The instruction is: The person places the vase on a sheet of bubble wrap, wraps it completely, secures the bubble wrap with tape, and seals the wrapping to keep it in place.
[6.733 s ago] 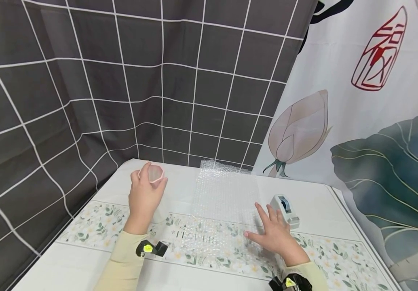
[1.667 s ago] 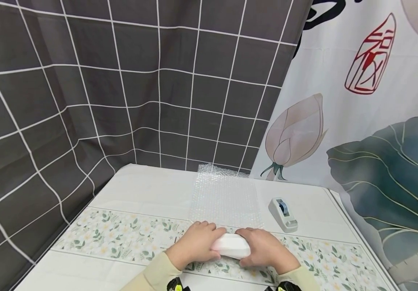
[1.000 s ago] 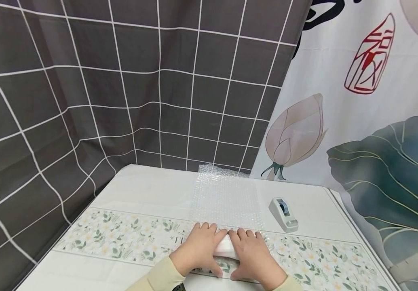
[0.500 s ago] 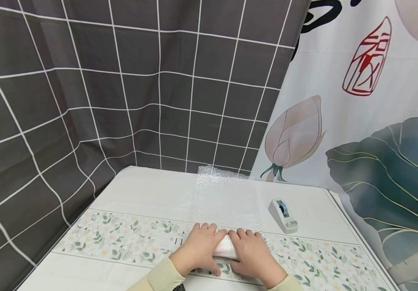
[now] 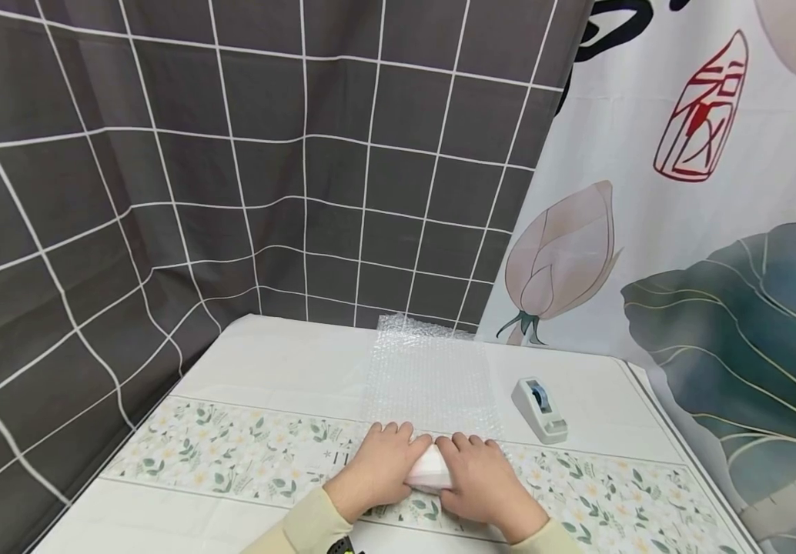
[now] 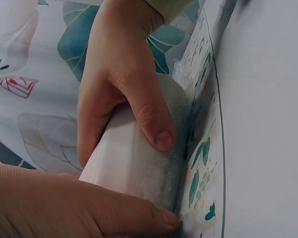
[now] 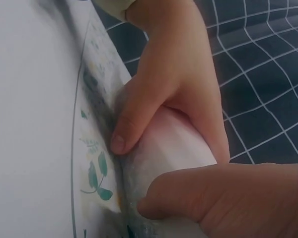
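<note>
A white faceted cup (image 5: 429,468) lies on its side, crosswise near the front end of a clear sheet of bubble wrap (image 5: 433,385). My left hand (image 5: 379,468) grips its left part and my right hand (image 5: 477,481) its right part. Both sets of fingers lie over the far side, with the thumbs on the near side. In the left wrist view, crinkled clear wrap covers the lower near side of the cup (image 6: 124,153). Bare white surface shows above it. The cup's ends are mostly hidden by my hands.
A pale tape dispenser (image 5: 540,410) with a blue core stands right of the bubble wrap. The white tablecloth (image 5: 280,354) has a floral band. A dark grid curtain (image 5: 342,192) hangs behind, with a printed white cloth (image 5: 578,246) at right.
Earlier my left hand held the cup up at the left while my right hand was spread over the wrap. Both hands then laid it on the wrap; lately, the thumbs have drawn in against it.
</note>
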Motion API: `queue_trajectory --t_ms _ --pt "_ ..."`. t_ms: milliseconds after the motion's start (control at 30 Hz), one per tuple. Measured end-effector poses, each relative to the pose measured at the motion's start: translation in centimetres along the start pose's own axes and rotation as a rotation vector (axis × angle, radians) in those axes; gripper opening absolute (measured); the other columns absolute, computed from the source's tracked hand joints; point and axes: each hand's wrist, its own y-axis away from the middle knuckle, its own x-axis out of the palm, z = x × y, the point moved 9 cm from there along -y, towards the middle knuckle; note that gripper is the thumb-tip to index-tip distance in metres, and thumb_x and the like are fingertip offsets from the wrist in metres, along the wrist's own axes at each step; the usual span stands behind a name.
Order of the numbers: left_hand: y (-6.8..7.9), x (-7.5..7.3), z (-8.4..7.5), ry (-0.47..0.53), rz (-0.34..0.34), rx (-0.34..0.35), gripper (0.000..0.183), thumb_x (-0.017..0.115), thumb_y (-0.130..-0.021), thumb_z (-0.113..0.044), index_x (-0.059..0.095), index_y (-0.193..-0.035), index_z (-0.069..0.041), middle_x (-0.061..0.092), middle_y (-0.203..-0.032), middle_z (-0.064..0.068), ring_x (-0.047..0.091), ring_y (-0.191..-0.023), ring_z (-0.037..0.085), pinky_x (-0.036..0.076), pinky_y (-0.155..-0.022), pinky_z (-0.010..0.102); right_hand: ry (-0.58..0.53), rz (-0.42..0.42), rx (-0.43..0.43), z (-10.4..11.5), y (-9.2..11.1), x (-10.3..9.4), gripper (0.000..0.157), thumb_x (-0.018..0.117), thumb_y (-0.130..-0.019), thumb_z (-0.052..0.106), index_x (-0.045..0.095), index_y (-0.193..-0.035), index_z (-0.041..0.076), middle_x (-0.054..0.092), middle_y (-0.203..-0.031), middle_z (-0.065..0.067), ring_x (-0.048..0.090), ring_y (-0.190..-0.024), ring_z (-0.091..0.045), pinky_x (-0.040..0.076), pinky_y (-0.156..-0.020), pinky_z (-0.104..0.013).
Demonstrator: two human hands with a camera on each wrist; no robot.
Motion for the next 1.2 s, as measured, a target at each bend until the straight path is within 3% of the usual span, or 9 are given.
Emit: queue_trajectory --t_ms 167,333,533,767,867,967,1067,1200 --pt "-0.1 -0.2 0.1 0.009 -0.013 0.044 0.074 0.086 -0.071 -0.043 0.058 -0.138 -0.025 0.06 -0.1 -0.004 0.057 -0.085 0.011 0.051 -0.081 0.032 -0.012 -0.028 -0.024 0.3 0.2 -0.6 0.067 0.08 -0.075 0.045 0.061 -0.13 0.011 0.067 -0.113 -0.007 0.065 -0.102 -0.029 0.052 -0.085 -0.053" --pt "-0.1 -0.1 0.9 0.094 0.02 0.051 0.066 0.085 -0.066 -0.041 0.063 -0.126 -0.026 0.059 -0.091 -0.007 0.055 -0.076 0.008 0.052 -0.071 0.029 -0.045 -0.014 -0.015 0.7 0.5 -0.9 0.079 0.086 -0.066 0.044 0.058 -0.131 0.009 0.066 -0.118 -0.009 0.062 -0.108 -0.032 0.048 -0.093 -0.056" --pt "-0.2 0.2 1.7 0.185 0.052 0.044 0.058 0.083 -0.061 -0.042 0.065 -0.113 -0.026 0.058 -0.082 -0.01 0.052 -0.069 0.006 0.048 -0.062 0.028 -0.013 0.01 -0.011 0.8 0.5 -0.5 0.086 0.091 -0.059 0.043 0.058 -0.131 0.011 0.065 -0.117 -0.008 0.063 -0.103 -0.033 0.049 -0.087 -0.057" --pt "-0.2 0.0 1.9 0.243 0.062 0.06 0.057 0.083 -0.057 -0.041 0.066 -0.109 -0.028 0.057 -0.08 -0.014 0.051 -0.069 0.003 0.045 -0.061 0.025 0.026 -0.068 -0.065 1.0 0.3 -0.8 0.069 0.09 -0.062 0.038 0.062 -0.121 0.013 0.068 -0.105 -0.005 0.066 -0.091 -0.028 0.053 -0.076 -0.049" --pt "-0.2 -0.2 1.8 0.251 0.064 0.082 0.063 0.084 -0.057 -0.041 0.066 -0.117 -0.03 0.061 -0.088 -0.016 0.055 -0.076 0.002 0.047 -0.068 0.026 -0.003 -0.016 -0.052 0.8 0.2 -0.7 0.07 0.089 -0.063 0.038 0.062 -0.122 0.011 0.067 -0.104 -0.006 0.065 -0.09 -0.028 0.053 -0.074 -0.049" --pt "0.0 -0.6 1.4 0.231 0.07 0.089 0.071 0.085 -0.061 -0.038 0.063 -0.129 -0.031 0.063 -0.102 -0.015 0.058 -0.091 0.005 0.049 -0.084 0.032 -0.047 0.066 -0.022 0.5 0.1 -0.3 0.072 0.088 -0.064 0.039 0.062 -0.124 0.009 0.066 -0.104 -0.007 0.064 -0.088 -0.028 0.053 -0.07 -0.049" --pt "0.6 -1.0 0.6 0.193 0.086 0.063 0.075 0.085 -0.068 -0.03 0.058 -0.138 -0.029 0.062 -0.114 -0.01 0.058 -0.107 0.011 0.044 -0.102 0.042 -0.102 0.125 -0.006 0.2 0.1 0.0 0.073 0.087 -0.063 0.043 0.063 -0.123 0.007 0.066 -0.099 -0.005 0.062 -0.081 -0.023 0.051 -0.064 -0.044" --pt "1.4 -1.5 -1.2 0.135 0.093 0.029 0.081 0.085 -0.071 -0.026 0.053 -0.146 -0.023 0.061 -0.125 -0.001 0.055 -0.12 0.019 0.038 -0.11 0.05 -0.201 0.186 -0.002 -0.3 0.3 0.3 0.076 0.086 -0.064 0.047 0.064 -0.124 0.005 0.068 -0.094 -0.002 0.058 -0.073 -0.014 0.049 -0.061 -0.038"
